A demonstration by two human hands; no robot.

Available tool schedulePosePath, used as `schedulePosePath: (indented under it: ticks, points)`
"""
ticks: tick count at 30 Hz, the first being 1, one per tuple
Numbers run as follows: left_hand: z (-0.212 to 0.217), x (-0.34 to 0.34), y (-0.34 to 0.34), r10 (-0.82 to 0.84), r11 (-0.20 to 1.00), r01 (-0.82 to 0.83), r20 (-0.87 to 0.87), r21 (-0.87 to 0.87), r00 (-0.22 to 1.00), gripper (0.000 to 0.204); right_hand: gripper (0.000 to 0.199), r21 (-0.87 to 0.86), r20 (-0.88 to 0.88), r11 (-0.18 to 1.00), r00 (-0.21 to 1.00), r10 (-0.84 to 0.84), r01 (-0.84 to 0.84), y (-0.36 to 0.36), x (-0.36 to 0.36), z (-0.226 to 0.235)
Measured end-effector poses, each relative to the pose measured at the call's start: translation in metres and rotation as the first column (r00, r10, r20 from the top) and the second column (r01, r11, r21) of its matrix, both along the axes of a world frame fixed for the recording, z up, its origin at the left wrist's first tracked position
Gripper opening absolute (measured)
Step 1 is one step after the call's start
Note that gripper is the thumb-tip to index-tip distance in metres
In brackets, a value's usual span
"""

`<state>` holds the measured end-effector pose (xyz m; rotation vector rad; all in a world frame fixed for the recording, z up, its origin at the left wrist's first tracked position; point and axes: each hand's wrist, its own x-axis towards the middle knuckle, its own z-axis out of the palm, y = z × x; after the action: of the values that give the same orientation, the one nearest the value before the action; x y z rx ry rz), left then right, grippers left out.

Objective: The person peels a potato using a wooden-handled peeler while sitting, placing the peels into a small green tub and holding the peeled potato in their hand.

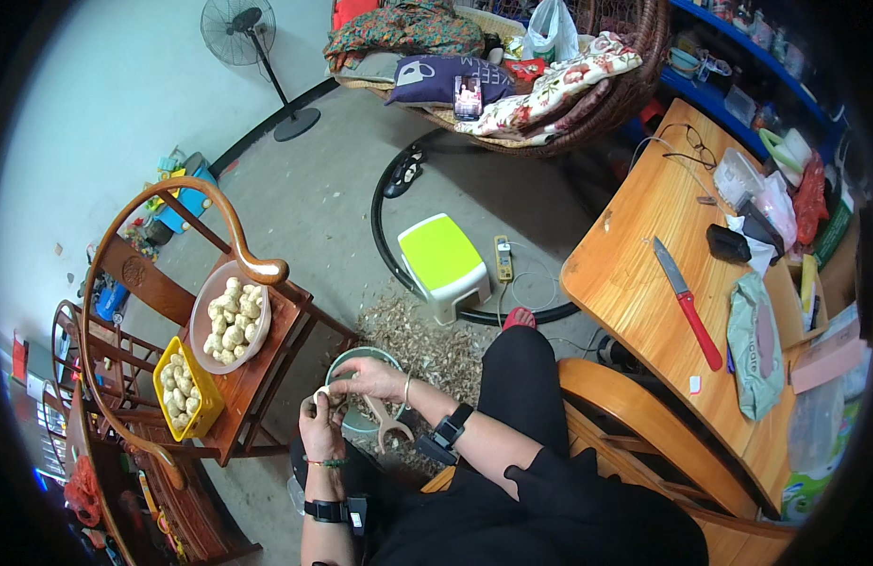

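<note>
My left hand (321, 426) is closed, fingers curled round a small pale lump (323, 394) that they mostly hide. From the right, my right hand (372, 379) meets it with fingers bent and pinched at the same spot. Below my right hand, a tan wrench-shaped tool with a forked end (389, 429) lies across the rim of a pale green basin (391, 358); whether my hand touches it I cannot tell. On a wooden armchair to the left, a pinkish round bowl (201, 330) and a yellow rectangular basket (206, 415) hold several pale, knobbly lumps.
Peelings (418, 344) litter the floor around the basin. Ahead stands a green-topped white stool (444, 247). On the wooden table (625, 255) at right lie a red-handled knife (687, 302), glasses and bags. A fan (257, 47) and a cushioned wicker seat (635, 94) are at the back.
</note>
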<state>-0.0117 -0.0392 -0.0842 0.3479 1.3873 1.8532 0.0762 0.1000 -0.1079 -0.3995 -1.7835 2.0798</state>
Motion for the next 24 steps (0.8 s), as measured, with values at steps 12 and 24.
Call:
schedulePosePath:
  ticks: [12,24]
  points:
    - [0.005,-0.006,0.019,-0.058,0.966,0.043,-0.052,-0.256,0.997,0.033,0.036,0.154,0.001,0.984,0.996,0.093,-0.092,0.006,0.005,0.01]
    - [-0.013,-0.014,0.029,-0.123,0.949,-0.016,-0.416,-0.315,0.901,0.031,0.038,-0.245,-0.075,0.949,0.972,-0.221,0.197,0.034,0.018,0.016]
